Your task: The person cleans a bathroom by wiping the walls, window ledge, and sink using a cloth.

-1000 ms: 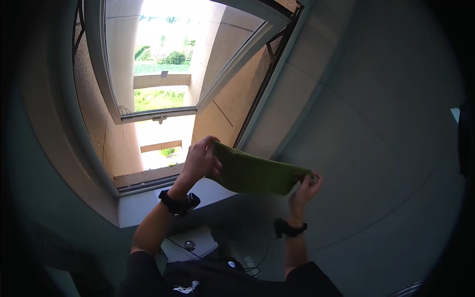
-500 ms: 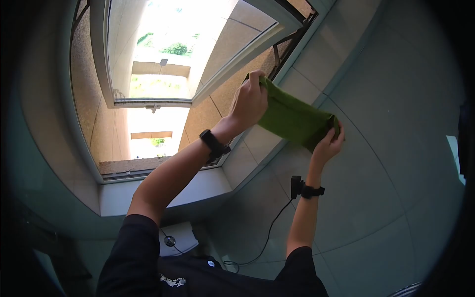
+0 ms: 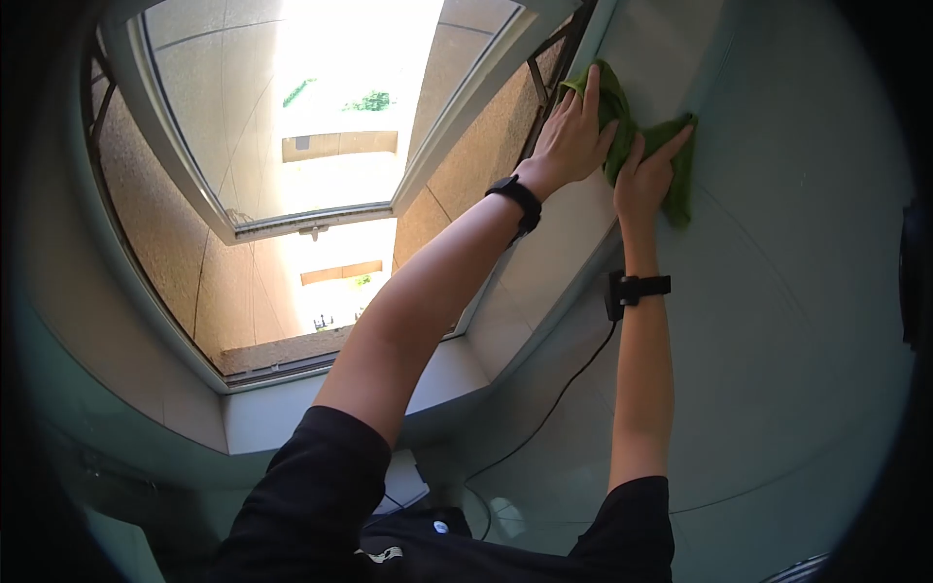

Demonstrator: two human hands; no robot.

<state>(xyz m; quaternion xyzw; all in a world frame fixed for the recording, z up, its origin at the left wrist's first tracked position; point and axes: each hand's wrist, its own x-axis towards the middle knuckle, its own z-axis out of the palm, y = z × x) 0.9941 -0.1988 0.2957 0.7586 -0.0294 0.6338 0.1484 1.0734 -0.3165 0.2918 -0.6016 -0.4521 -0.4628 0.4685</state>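
A green cloth (image 3: 615, 109) lies bunched against the pale side wall of the window recess and over its outer corner. My left hand (image 3: 569, 141) presses on the cloth's left part, its fingers stretched along it and the thumb apart, keeping hold of the fabric. Just to the right, my right hand (image 3: 643, 187) grips the other part, index finger and thumb extended over it. A loose end of the cloth hangs down beside the right hand. Both wrists wear black straps; the right one (image 3: 637, 291) carries a small black box with a cable.
The tilted window sash (image 3: 316, 225) opens at the left, above a pale sill (image 3: 360, 394). Tiled wall (image 3: 768, 321) spreads to the right. A black cable (image 3: 549, 413) hangs from the right wrist. Low down is a white object (image 3: 406, 481), partly hidden by my body.
Both hands have moved up and closer together. The cloth, held stretched in the air between them before, is now bunched against the recess wall and corner.
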